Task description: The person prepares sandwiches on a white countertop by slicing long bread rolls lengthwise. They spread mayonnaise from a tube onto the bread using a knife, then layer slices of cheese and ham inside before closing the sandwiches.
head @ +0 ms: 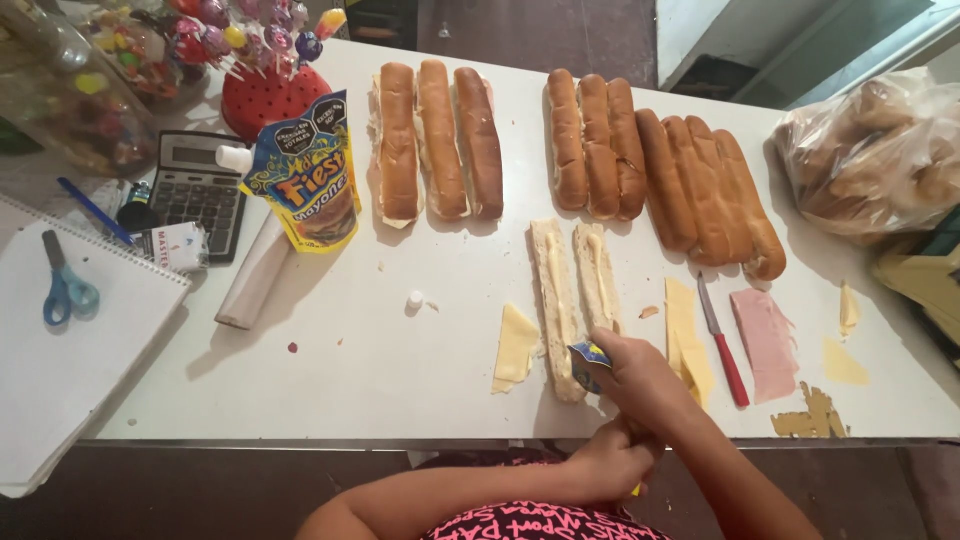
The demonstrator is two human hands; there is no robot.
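1. Two hands meet at the near edge of the white table (350, 380): my right hand (640, 375) is closed around a small blue-and-yellow sachet (588, 362), its torn end pointing at the open bun (575, 300).
2. My left hand (612, 462) sits below and just behind the right, at the table's edge, fingers curled shut near the right wrist; whether it grips the sachet's tail I cannot tell.
3. The open bun lies directly ahead and slightly left of my right hand, its near end touching the sachet tip. Both halves run lengthwise away from me, cut sides up, with a pale spread showing.
4. My right hand is the nearer one to the bun; the long axis runs straight from knuckles toward the closed rolls (440, 140) at the far side.
5. A cheese slice (516, 346) lies just left of the bun; a red-handled knife (724, 345), ham (766, 340) and more cheese (686, 335) lie to the right.
6. A mayonnaise pouch (310, 180) stands well apart, far left.
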